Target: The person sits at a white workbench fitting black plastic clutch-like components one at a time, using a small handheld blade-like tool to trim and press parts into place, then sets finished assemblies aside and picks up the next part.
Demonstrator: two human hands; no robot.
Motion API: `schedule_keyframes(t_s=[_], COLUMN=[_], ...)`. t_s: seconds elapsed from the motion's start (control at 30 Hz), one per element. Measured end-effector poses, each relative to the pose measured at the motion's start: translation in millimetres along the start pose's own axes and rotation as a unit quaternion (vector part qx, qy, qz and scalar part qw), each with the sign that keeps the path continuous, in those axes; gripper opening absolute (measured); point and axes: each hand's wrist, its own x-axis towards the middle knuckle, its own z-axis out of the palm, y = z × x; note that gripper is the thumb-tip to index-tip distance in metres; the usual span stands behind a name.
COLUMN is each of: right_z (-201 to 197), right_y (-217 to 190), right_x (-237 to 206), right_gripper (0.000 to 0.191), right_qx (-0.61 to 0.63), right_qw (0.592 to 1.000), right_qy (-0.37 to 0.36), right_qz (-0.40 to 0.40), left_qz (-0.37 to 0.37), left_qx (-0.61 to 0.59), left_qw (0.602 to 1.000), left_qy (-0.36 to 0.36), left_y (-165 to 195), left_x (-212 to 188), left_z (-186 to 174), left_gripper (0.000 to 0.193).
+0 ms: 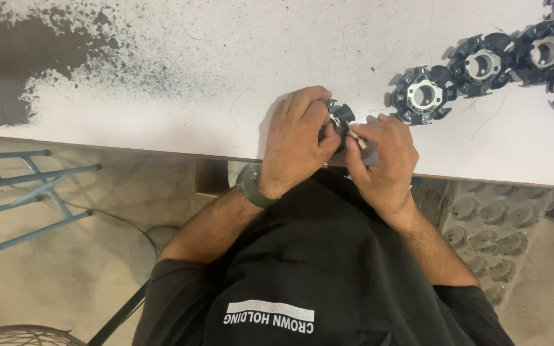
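Two hands are brought together at the near edge of a white table [181,109]. The left hand [296,138] is curled over a black round part [340,115], whose toothed rim is seen just above the knuckles, and its fingers are closed around that part. The right hand [383,157] is pressed against the same part from the other side; a small pale piece [356,136] is pinched between its thumb and forefinger, touching the part. A dark green watch [251,186] is worn on the left wrist.

The part is held just above the table's front edge, between the two hands, and whether it rests on the surface cannot be told.

The table top is painted white, and the paint is worn away in a large dark speckled patch [27,57] at the far left corner. Fine scratches and thin stray lines are seen across the rest of it. A row of similar black ring-shaped parts with pale centres [482,64] is laid out on the right, the nearest of them just beside the right hand, the others overlapping toward the far right corner.

Below the table edge a bare concrete floor [65,269] is seen. A light blue metal frame [40,192] stands at the left, with a thin cable trailing past it. A grey tray with round moulded pockets [488,230] is seen under the table at the right. A black shirt [315,269] with white print fills the lower middle.
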Motion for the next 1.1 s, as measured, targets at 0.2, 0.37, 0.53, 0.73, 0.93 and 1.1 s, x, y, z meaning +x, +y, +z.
schedule_keyframes(t_s=[0.2, 0.37, 0.53, 0.73, 0.93, 1.1], right_z=[-1.3, -1.9, -6.0, -4.9, -2.7, -1.9], right_y=[-1.3, -2.1, -3.4, -4.6, -3.6, -2.4], right_x=[1.9, 3.5, 7.7, 10.5, 4.0, 0.1], right_gripper=[0.032, 0.033, 0.029, 0.028, 0.025, 0.024], right_qx=[-0.015, -0.026, -0.014, -0.014, 0.037, 0.052], right_qw=[1.0, 1.0, 0.999, 0.999, 0.999, 0.998], right_qy=[-0.01, -0.011, -0.032, -0.03, -0.006, -0.002], right_qz=[-0.009, -0.012, 0.002, 0.003, 0.023, 0.032], left_qz=[-0.015, 0.012, 0.045, 0.03, 0.0, -0.016], left_qx=[-0.034, -0.048, -0.013, -0.032, -0.036, -0.01], left_qw=[0.999, 0.999, 0.999, 0.997, 0.999, 1.0], left_qy=[0.009, -0.001, -0.028, -0.057, -0.02, -0.011], left_y=[0.2, -1.1, -3.6, -0.5, 2.5, 0.8], left_x=[-2.6, -3.8, 0.1, 3.4, 1.8, 0.4], left_z=[-0.7, -5.6, -12.3, -15.9, -11.6, -7.4], left_gripper=[0.015, 0.017, 0.015, 0.013, 0.013, 0.014])
